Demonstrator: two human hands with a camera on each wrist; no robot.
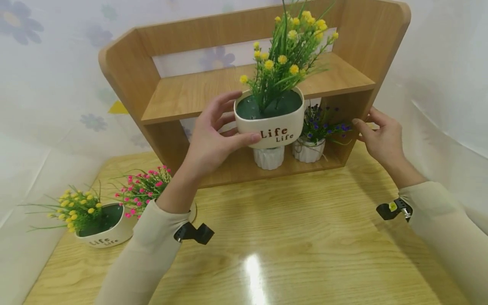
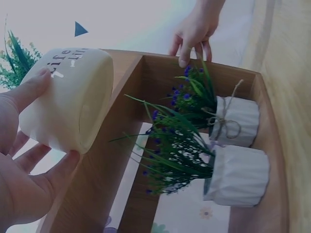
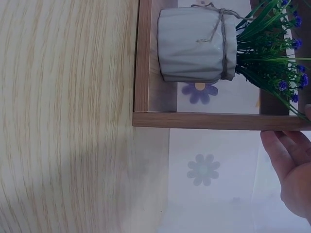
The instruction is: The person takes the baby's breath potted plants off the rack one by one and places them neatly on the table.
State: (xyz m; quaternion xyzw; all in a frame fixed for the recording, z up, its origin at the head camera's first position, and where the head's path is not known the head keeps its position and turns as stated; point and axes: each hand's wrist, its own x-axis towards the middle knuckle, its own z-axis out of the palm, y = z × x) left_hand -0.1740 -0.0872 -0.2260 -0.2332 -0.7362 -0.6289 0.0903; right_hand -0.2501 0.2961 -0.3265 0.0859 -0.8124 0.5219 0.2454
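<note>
Holding hand: your left hand [image 1: 211, 140] pinched the oval cream planter [image 1: 270, 129], its thumb on the front wall beside the "Life Life" lettering; its other fingers curled round the planter's left end.
Cream planter: it was nearly upright in your grip, before the upper board [image 1: 187, 95] of the wooden shelf unit [image 1: 236, 27], covering part of that board's front edge in the head view; whether it touched the wood could not be told.
Blooms: yellow flowers [image 1: 282, 59] and long green blades rose from its dark green filling.
Steadying side: your right hand [image 1: 385, 137] pinched the front edge of the right side panel [image 3: 214, 120], thumb inside, fingers on the outer face; purple-blue flowers [image 1: 316, 125] were just beside it.
Lower compartment: a white pot [image 1: 269, 159] and a twine-tied white pot [image 1: 309, 151] stood side by side, the latter nearer your right hand; both held purple-blue flowers.
Tabletop: on the wood-grain table [image 1: 305, 237], left of the shelf, sat a second "Life" planter [image 1: 114, 235], also with yellow blooms; pink flowers [image 1: 146, 186] stood next to it, partly behind your left forearm.
Backdrop: pale flower-print sheeting [image 1: 93, 38] hung behind everything.
</note>
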